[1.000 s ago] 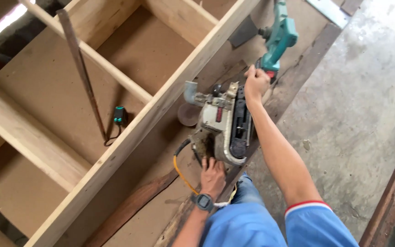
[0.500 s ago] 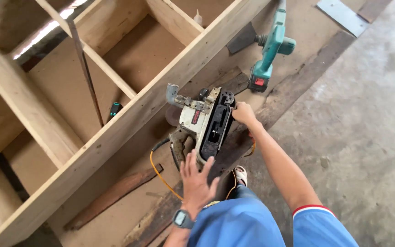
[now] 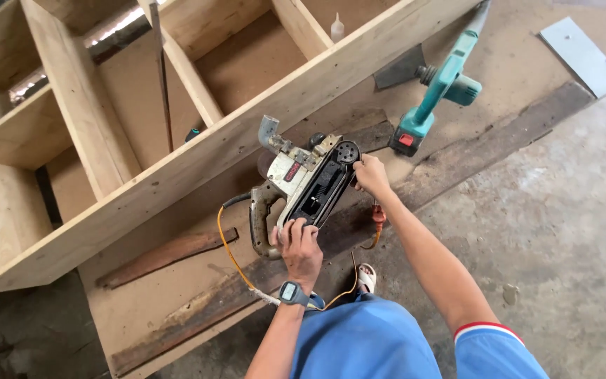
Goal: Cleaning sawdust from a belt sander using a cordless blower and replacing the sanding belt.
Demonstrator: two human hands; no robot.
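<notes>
A grey belt sander [image 3: 303, 184] lies on its side on a brown board [image 3: 177, 295], its black belt facing up. My left hand [image 3: 299, 245], with a watch on the wrist, grips the near end of the sander. My right hand [image 3: 371, 174] holds its far end beside the round black roller. An orange cord [image 3: 231, 253] runs from the sander's handle toward me.
A large wooden shelf frame [image 3: 198, 158] lies just beyond the sander. A teal cordless power tool [image 3: 438, 91] rests at the upper right, near a dark scraper blade [image 3: 401, 69] and a metal plate [image 3: 582, 46]. A dark wood strip [image 3: 159, 257] lies at left. Concrete floor spreads right.
My right hand left the teal tool and came to the sander's far end. My left hand moved onto its near end. The sander has turned belt side up.
</notes>
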